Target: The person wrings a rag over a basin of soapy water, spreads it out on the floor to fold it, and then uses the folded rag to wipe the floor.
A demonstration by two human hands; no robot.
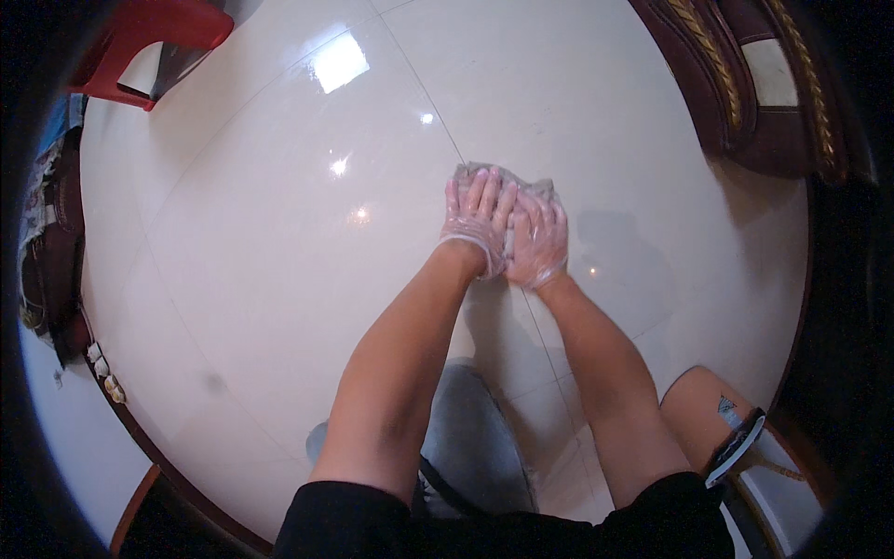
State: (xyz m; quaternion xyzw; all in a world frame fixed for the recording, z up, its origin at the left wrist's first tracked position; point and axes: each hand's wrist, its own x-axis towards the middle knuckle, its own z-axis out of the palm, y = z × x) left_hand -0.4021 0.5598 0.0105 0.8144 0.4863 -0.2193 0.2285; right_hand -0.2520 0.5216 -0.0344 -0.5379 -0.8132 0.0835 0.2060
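Note:
Both of my hands wear clear plastic gloves and press flat on a greyish cloth (pixel 513 176) on the glossy tiled floor (pixel 279 279). My left hand (pixel 478 216) lies on the cloth's left part with its fingers a little apart. Beside it, touching, my right hand (pixel 538 234) rests on the right part with the fingers closer together. The cloth's far edge shows beyond the fingertips; the rest is hidden under my palms. A grey-clad knee (pixel 471 433) is below my forearms.
A red plastic stool (pixel 147 42) stands at the upper left. Dark wooden furniture with gold braided trim (pixel 747 91) is at the upper right. White power adapters or sockets (pixel 105 374) lie along the left skirting. A tan, rounded object (pixel 705 405) is at the lower right.

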